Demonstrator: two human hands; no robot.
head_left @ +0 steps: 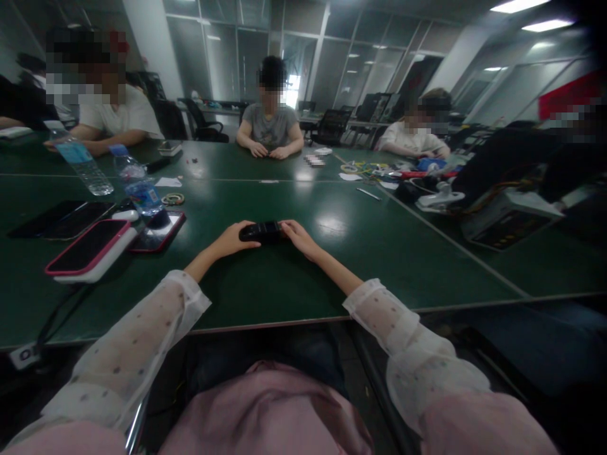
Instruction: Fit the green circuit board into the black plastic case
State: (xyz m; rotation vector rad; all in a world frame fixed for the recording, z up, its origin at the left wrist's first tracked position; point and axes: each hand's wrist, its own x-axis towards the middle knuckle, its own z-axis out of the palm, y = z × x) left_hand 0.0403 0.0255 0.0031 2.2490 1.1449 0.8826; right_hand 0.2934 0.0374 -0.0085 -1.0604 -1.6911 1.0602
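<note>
A small, glossy black oblong object (pixel 260 232) lies crosswise at the middle of the green table; its exact kind is too dark to make out. Around its left end, my left hand (pixel 234 239) is closed, the thumb along the near side and the fingers on the far side. My right hand (pixel 296 237) pinches at the object's right end with thumb and fingertips together. What sits between those right fingertips is too small to see.
To the left are a pink-rimmed phone (pixel 90 246) on a white block, another phone (pixel 159 230), and two water bottles (pixel 137 183) (pixel 83 161). A pen (pixel 368 194), tangled cables (pixel 374 169) and a metal box (pixel 512 218) are right. Several people sit across the green table (pixel 403 253).
</note>
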